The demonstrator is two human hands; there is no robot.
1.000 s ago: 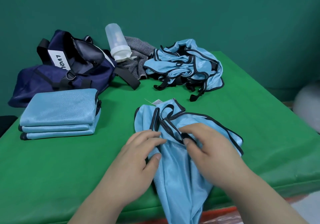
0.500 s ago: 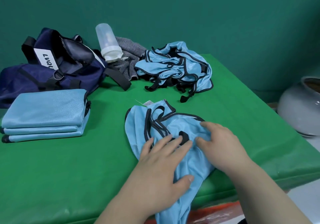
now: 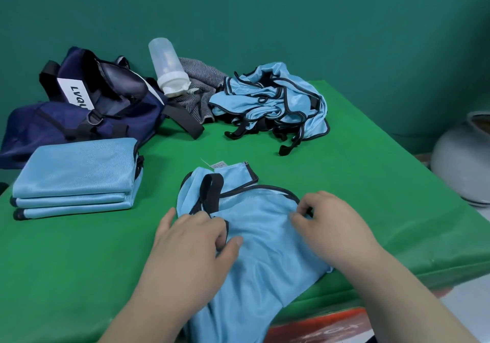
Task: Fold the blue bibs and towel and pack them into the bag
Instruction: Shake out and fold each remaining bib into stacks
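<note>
A: Where is the navy bag (image 3: 87, 104)?

B: At the far left of the green bench (image 3: 79, 263), slumped and gaping open, with a white label on its front.

A: And the bib (image 3: 265, 239) being worked?

B: It lies flat, well in front of the bag and to its right. Its lower part hangs over the bench's near edge. It has black trim and a small white tag at its far end.

A: The hands?

B: Both are on it. The left hand (image 3: 191, 239) pinches the trimmed edge between thumb and curled fingers. The right hand (image 3: 334, 226) has its fingertips curled round the trim on the other side, gripping the cloth.

A: What else is by the bag?

B: A stack of folded bibs (image 3: 77, 173) sits just in front of the bag, right up against it. A clear bottle (image 3: 167, 67) with a white cap leans tilted at the bag's right end. A grey striped towel (image 3: 201, 77) is bunched just right of the bag, beneath the bottle. A heap of unfolded bibs (image 3: 270, 101) lies further right of the bag, touching the towel. Far to the right of the bag, off the bench, stands a pale grey pot (image 3: 461, 165).
</note>
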